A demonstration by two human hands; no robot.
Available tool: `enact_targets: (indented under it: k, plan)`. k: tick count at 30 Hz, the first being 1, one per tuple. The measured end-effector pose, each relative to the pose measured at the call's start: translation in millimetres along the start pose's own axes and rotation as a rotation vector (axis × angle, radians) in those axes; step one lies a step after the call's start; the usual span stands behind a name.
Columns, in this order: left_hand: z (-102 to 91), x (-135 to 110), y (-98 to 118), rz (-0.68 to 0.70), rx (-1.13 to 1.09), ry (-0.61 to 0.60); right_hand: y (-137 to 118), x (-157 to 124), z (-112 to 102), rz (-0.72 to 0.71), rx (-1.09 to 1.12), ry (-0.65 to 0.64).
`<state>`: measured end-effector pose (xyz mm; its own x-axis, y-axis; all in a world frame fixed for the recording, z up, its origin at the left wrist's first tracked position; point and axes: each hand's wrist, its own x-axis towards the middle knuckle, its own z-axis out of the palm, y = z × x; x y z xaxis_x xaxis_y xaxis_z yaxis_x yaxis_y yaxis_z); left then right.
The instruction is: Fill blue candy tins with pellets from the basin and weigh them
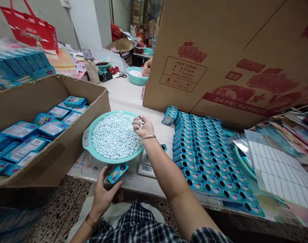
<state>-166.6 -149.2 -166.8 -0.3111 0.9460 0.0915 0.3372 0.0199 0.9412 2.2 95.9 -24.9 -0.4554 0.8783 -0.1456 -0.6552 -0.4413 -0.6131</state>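
Note:
A teal basin (87,139) heaped with small white candies (114,135) sits on the table in front of me. My right hand (143,127) hovers at the basin's right rim, fingers closed on a few white candies. My left hand (103,192) holds a small blue tin (117,173) with a round hole at the table's front edge, just below the basin. A white scale (146,165) lies partly under the basin and my right forearm.
Rows of several blue tins (206,158) fill the table to the right. A large cardboard box (224,54) stands behind them. An open carton (42,101) of blue packs sits at left. Another person's hand (146,68) rests by a far teal bowl (136,76). White label sheets (277,165) lie at right.

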Motion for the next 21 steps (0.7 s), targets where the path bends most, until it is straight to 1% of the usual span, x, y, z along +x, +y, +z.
enact_targets:
  k: [2,5,6,7,8,9,11,13,15,18,20,21]
  plan:
    - [-3.0,-1.9,8.8,0.103,0.051,0.065,-10.3,-15.0,-4.9,0.002,0.157,0.031]
    - [-8.2,-6.0,28.5,0.283,0.17,0.216,-35.9,-47.3,-18.3,-0.047,0.404,0.096]
    - [-9.4,-6.1,37.3,0.333,0.196,0.235,-44.6,-60.2,-24.3,-0.092,0.443,0.115]
    - [-9.7,-4.6,47.4,0.374,0.213,0.218,-52.1,-73.5,-31.0,-0.147,0.453,0.133]
    - [-8.7,-1.4,58.6,0.409,0.222,0.171,-58.1,-86.9,-38.1,-0.203,0.455,0.152]
    - [-6.0,3.8,70.7,0.439,0.229,0.099,-62.1,-99.7,-45.4,-0.253,0.455,0.175]
    - [5.6,19.5,95.8,0.492,0.249,-0.081,-64.1,-122.5,-59.8,-0.331,0.457,0.227]
    - [25.6,39.5,118.7,0.55,0.309,-0.244,-60.2,-140.1,-72.9,-0.375,0.471,0.284]
    - [51.8,59.2,136.7,0.601,0.427,-0.369,-54.0,-151.9,-83.6,-0.391,0.51,0.336]
    - [93.4,81.0,151.3,0.639,0.641,-0.494,-47.1,-160.4,-95.3,-0.394,0.553,0.418]
    - [115.9,88.3,153.4,0.631,0.751,-0.532,-45.1,-161.7,-101.2,-0.414,0.521,0.474]
    - [124.2,90.0,152.8,0.622,0.785,-0.542,-44.4,-161.5,-104.0,-0.431,0.495,0.498]
